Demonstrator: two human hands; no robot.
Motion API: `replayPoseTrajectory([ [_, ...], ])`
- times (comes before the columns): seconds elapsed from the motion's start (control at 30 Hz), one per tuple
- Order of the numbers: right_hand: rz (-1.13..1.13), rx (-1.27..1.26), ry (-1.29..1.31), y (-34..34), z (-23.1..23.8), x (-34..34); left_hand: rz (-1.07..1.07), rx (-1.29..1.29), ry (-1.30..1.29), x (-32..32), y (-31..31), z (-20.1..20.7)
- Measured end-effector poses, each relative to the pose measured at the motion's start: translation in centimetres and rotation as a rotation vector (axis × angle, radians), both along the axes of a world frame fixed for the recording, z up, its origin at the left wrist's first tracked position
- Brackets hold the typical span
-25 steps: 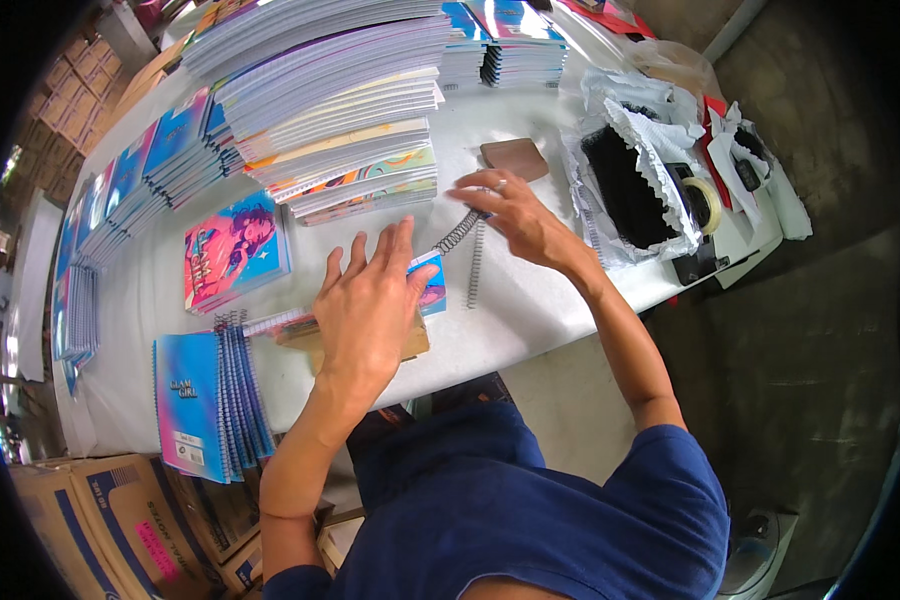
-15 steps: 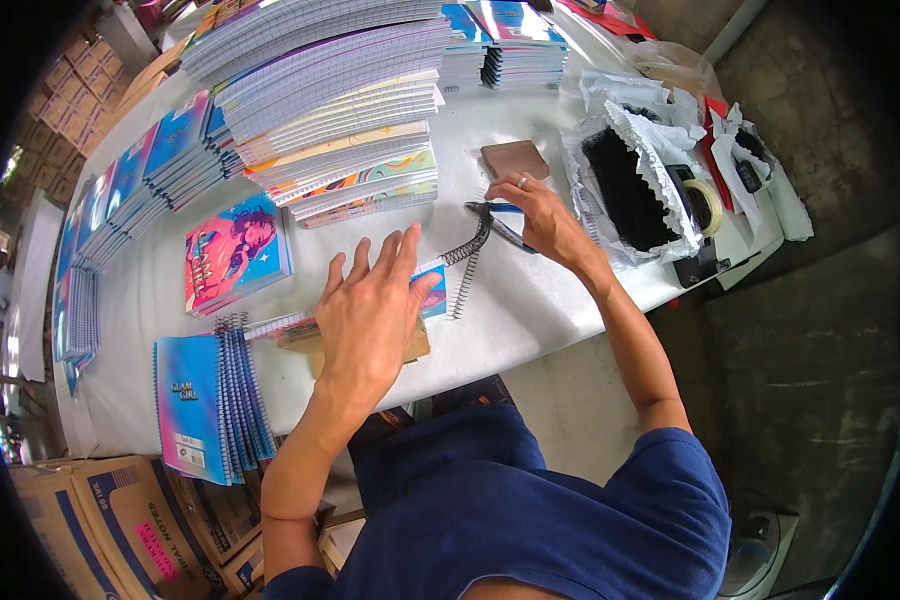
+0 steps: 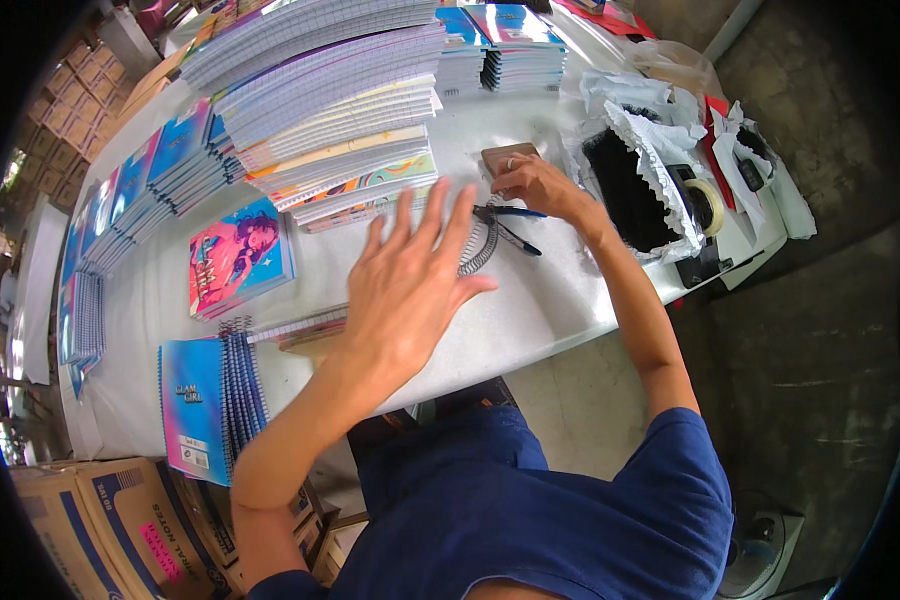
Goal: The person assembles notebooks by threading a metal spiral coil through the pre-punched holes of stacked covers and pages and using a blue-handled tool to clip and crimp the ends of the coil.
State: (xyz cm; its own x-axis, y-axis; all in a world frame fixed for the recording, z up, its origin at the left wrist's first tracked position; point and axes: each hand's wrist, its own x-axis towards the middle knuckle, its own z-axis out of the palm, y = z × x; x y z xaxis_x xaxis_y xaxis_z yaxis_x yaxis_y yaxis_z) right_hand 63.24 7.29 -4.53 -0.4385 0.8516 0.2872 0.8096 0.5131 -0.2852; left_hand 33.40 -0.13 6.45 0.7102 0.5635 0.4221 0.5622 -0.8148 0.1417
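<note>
My left hand (image 3: 400, 300) hovers over the table's near side with its fingers spread, holding nothing. Beneath it a spiral notebook (image 3: 315, 325) lies partly hidden on a brown block. My right hand (image 3: 545, 188) is bent down at the near edge of a flat brown pad (image 3: 500, 155). Its fingertips are curled together, and what they hold, if anything, is hidden. Just below that hand lie pliers (image 3: 515, 238) with dark blue and black handles. A loose black spiral coil (image 3: 482, 255) curves beside them, partly behind my left fingers.
A tall stack of notebooks (image 3: 340, 110) stands ahead, and a pink-and-blue notebook pile (image 3: 240, 255) sits left of my hand. Bound blue notebooks (image 3: 195, 405) stand at the near left edge. A torn-paper-lined box (image 3: 630, 185) of black coils is at right, with a tape roll (image 3: 705, 207).
My right hand has let go of the pliers and moved slightly up to the brown pad. My left hand has lifted off the notebook and shifted right, with its fingers spreading.
</note>
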Motion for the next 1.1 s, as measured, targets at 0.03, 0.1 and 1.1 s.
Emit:
replayPoseTrajectory([
  [0.03, -0.003, -0.005, 0.049, 0.0, 1.2, 0.0, -0.020, -0.072, -0.006, 0.9, 0.6, 0.3],
  [0.1, -0.032, -0.085, 0.116, -1.1, 4.5, 0.2, -0.069, -0.216, -0.016, 3.0, 2.4, 1.0],
  [1.1, -0.674, 0.662, -0.085, -6.3, 3.5, 2.2, -0.200, -1.425, -0.312, 9.3, 9.1, -1.9],
])
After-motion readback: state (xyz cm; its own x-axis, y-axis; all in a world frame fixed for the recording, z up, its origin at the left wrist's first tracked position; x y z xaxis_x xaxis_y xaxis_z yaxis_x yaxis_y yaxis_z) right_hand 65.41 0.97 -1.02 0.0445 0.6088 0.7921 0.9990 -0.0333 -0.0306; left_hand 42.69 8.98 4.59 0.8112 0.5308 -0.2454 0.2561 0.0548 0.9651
